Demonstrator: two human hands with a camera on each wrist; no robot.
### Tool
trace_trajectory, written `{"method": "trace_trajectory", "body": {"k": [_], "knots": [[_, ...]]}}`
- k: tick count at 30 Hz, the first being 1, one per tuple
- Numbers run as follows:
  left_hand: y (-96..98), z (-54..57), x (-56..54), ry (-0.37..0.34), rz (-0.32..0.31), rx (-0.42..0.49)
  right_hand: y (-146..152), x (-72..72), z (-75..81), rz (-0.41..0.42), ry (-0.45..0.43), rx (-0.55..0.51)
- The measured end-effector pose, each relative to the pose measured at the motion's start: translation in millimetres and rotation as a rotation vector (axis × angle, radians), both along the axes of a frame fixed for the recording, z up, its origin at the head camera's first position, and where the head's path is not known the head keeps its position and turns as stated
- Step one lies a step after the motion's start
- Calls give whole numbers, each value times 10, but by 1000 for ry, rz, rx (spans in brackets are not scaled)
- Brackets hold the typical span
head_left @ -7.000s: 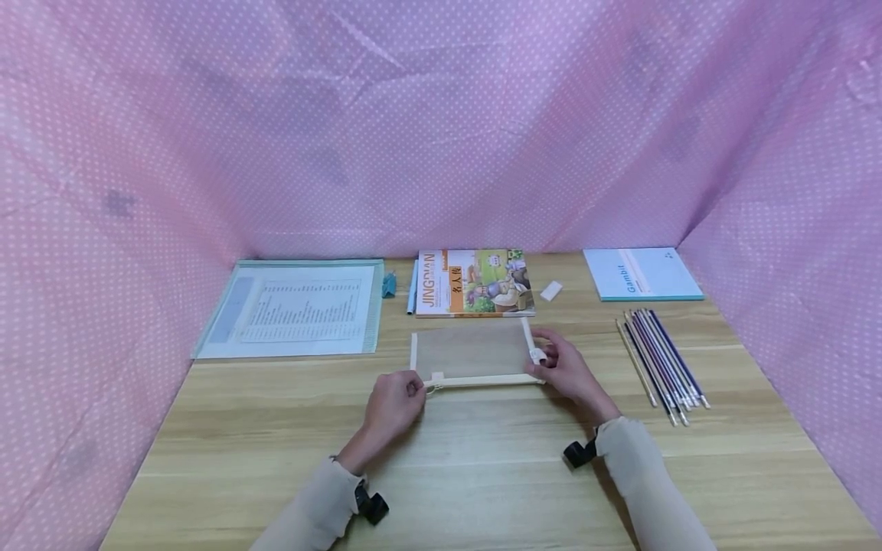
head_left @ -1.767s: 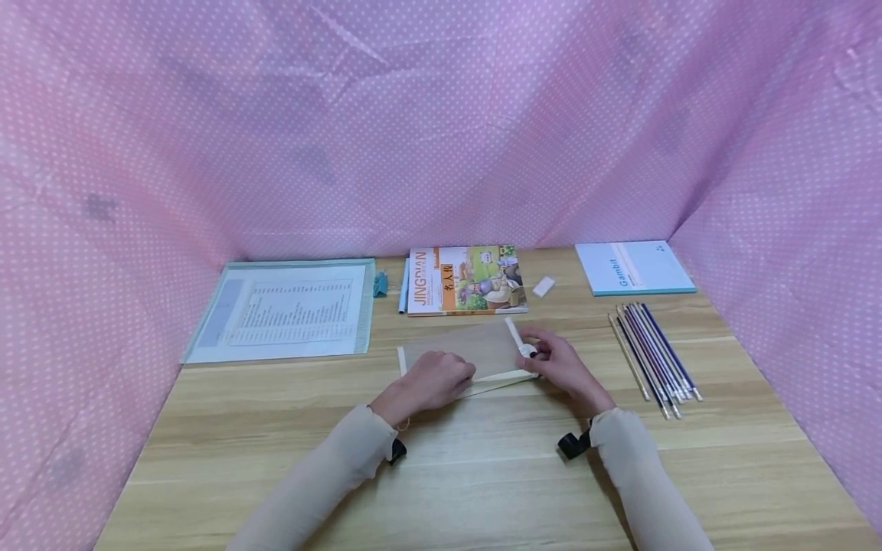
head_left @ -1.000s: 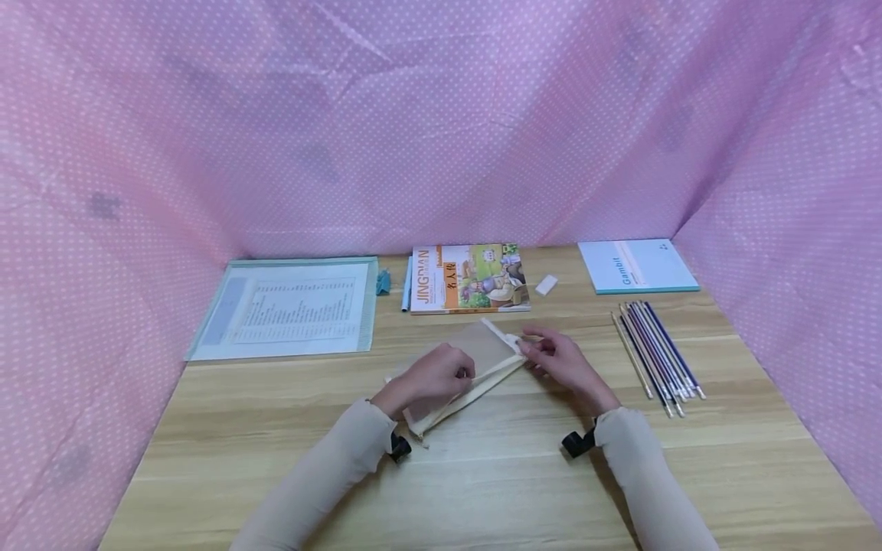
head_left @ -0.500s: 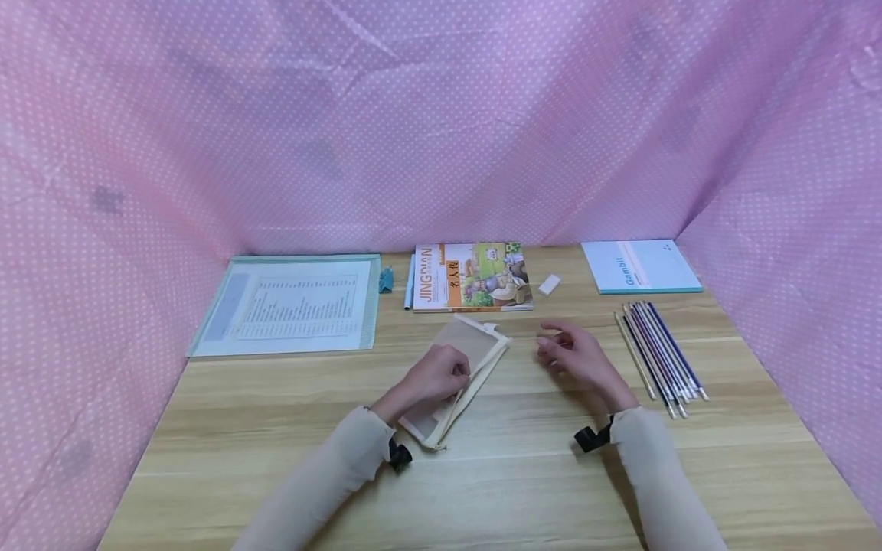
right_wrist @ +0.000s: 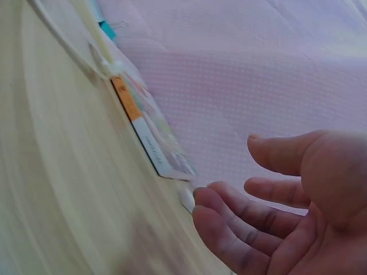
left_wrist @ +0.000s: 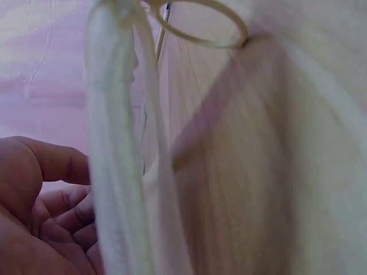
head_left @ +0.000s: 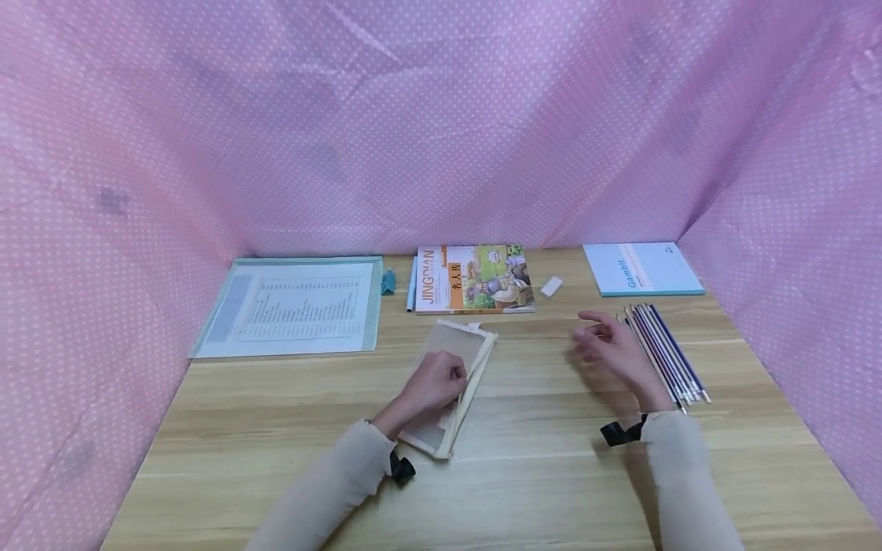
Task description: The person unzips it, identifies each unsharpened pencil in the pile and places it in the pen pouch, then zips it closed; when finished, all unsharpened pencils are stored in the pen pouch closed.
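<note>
A see-through mesh zip pouch (head_left: 449, 339) with cream edging lies aslant on the table in the head view. My left hand (head_left: 436, 378) pinches its zip edge with thumb and curled fingers. In the left wrist view the cream zip edge (left_wrist: 117, 149) stands close to the camera, partly hiding the left hand (left_wrist: 46, 212). My right hand (head_left: 613, 350) hovers just left of a bundle of pencils (head_left: 664, 352) and covers part of it. Seen from the right wrist, that hand (right_wrist: 275, 212) has loosely bent fingers with nothing between them.
Behind the pouch lies an illustrated book (head_left: 482, 279), with a white eraser (head_left: 551, 286) to its right. A blue notebook (head_left: 641, 269) is at the back right. Left are a document folder (head_left: 296, 306) and a small teal object (head_left: 389, 282). Pink dotted cloth (head_left: 441, 138) encloses the table.
The left hand took the pouch's zip edge and turned the pouch from level to aslant, its near end toward the person. The right hand let go of the pouch and moved right toward the pencils.
</note>
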State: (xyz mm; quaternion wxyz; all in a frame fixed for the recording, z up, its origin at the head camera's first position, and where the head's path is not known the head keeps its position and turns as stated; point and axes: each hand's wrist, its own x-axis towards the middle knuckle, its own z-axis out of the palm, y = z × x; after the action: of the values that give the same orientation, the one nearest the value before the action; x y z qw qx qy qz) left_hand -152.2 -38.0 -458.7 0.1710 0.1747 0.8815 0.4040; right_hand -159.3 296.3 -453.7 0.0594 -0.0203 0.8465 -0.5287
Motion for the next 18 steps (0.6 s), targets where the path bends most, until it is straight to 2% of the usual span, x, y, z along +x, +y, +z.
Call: {"method": "trace_trajectory", "body": {"k": [5,9,18], "knots": [[-5,-9,36,-24,38,25,212,38,24,-26,38,-6],[-13,-23,50,-12,59,42,426,66,53,-51,62,16],[-21,-18,62,-2,80,50,1021,132,116,-137,48,85]]}}
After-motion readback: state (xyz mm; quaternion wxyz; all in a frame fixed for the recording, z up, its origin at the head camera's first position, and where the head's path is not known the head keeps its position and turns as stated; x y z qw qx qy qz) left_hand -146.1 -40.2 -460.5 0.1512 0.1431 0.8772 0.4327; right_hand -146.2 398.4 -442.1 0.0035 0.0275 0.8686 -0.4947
